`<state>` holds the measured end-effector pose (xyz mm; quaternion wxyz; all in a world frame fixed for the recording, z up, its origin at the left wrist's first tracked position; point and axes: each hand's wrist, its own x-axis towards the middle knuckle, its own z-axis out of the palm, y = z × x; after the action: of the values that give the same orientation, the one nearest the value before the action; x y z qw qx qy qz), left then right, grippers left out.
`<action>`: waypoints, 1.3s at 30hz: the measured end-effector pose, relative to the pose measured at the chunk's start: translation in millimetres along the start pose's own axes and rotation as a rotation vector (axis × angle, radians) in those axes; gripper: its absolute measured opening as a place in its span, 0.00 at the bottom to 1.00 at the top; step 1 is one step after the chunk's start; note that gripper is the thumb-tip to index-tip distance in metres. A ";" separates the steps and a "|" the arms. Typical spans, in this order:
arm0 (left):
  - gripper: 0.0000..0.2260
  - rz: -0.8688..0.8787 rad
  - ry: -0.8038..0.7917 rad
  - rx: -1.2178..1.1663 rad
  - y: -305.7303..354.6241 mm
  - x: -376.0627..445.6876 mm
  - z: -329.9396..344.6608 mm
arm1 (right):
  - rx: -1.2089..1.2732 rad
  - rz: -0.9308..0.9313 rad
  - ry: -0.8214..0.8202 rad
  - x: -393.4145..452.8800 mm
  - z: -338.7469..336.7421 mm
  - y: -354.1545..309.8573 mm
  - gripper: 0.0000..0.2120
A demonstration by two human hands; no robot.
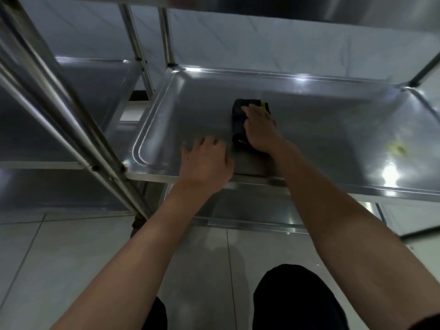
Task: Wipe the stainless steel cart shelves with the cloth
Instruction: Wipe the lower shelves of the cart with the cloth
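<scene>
The right hand (258, 126) covers most of the dark cloth (238, 120), so only the cloth's left side and far edge show beside the fingers. Under that palm the shelf (333, 129) is hidden. The frame's right edge cuts the shelf off.

Pale tiled floor (71, 258) lying beneath. Second steel rack (95, 96) standing just beside, at left. Dark trouser knees (297, 301) showing at bottom edge.
</scene>
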<state>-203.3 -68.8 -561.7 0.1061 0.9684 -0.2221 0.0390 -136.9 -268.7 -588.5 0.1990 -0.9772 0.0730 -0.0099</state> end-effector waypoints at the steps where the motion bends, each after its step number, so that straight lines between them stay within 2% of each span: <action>1: 0.12 0.005 -0.002 -0.002 5.6 3.4 -0.4 | -0.005 0.025 0.005 -8.1 -6.5 14.0 0.24; 7: 0.15 -0.031 -0.009 -0.038 22.2 20.4 4.2 | -0.046 0.144 0.082 -55.4 -38.1 90.5 0.24; 11: 0.19 -0.055 0.009 -0.096 19.2 20.5 8.1 | -0.050 0.173 0.102 -58.5 -43.9 98.9 0.24; 15: 0.14 -0.006 -0.025 -0.105 10.5 15.1 5.5 | -0.050 0.183 0.070 -48.1 -37.0 92.4 0.25; 21: 0.16 0.032 -0.061 -0.192 -16.8 13.4 1.1 | -0.045 0.110 0.059 -18.1 -20.2 38.9 0.24; 25: 0.14 -0.041 0.009 -0.023 -56.4 10.1 -8.9 | -0.023 0.052 0.047 0.5 -7.8 -0.3 0.24; 29: 0.13 -0.028 -0.018 -0.044 -74.9 0.0 -9.0 | -0.040 -0.044 0.029 24.2 14.9 -43.2 0.24; 34: 0.22 -0.012 -0.006 -0.111 -93.2 -10.3 -0.7 | 0.009 -0.172 -0.139 63.9 40.6 -113.1 0.25; 39: 0.29 -0.014 -0.014 -0.151 -98.4 -10.2 -0.5 | 0.059 -0.315 -0.190 81.7 57.5 -162.5 0.24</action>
<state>-169.3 22.1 -581.0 0.1775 0.9595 -0.2184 0.0148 -30.8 -110.5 -578.9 0.2295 -0.9669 -0.1001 0.0491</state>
